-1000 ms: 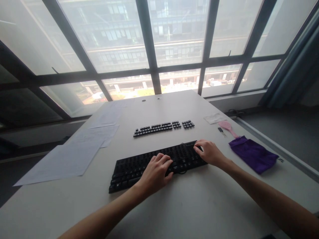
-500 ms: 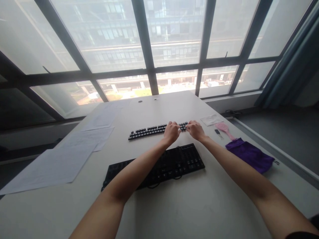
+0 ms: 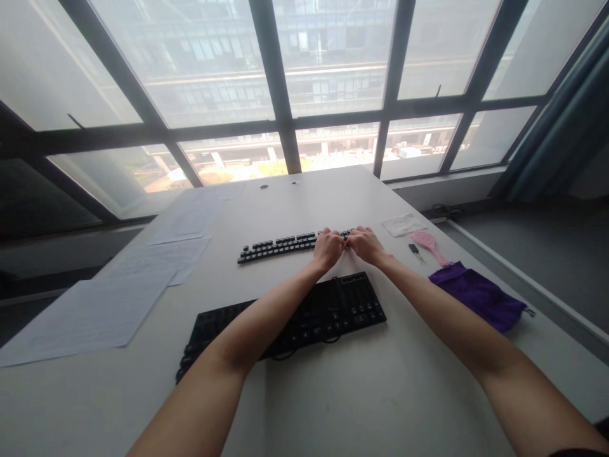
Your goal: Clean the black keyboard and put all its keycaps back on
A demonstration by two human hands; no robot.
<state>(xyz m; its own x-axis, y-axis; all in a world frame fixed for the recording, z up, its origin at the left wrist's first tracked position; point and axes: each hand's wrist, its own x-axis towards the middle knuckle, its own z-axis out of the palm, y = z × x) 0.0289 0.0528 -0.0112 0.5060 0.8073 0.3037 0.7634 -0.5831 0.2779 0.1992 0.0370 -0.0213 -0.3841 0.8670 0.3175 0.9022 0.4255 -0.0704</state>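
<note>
Rows of loose black keycaps (image 3: 278, 246) stretch across the middle of the white table. My left hand (image 3: 329, 247) rests at their right part, its fingers bent and closed. Right beside it, my right hand (image 3: 365, 244) has its fingers curled over the right end of the rows, close to my left fingertips. Whatever the fingertips pinch is hidden behind the hands, though it is likely small. Nearer to me lies a black keyboard (image 3: 349, 308), partly covered by my left forearm, with a dark cable looped around it.
Paper sheets (image 3: 99, 311) cover the left side of the table. To the right are a clear plastic bag (image 3: 403, 225), a pink brush (image 3: 425, 243), a small black-handled tool (image 3: 415, 252) and a purple pouch (image 3: 478, 295). Windows (image 3: 333, 57) stand beyond the table.
My right hand has moved left, closing the gap to my left hand and covering keycaps that showed between them. The view has shifted slightly.
</note>
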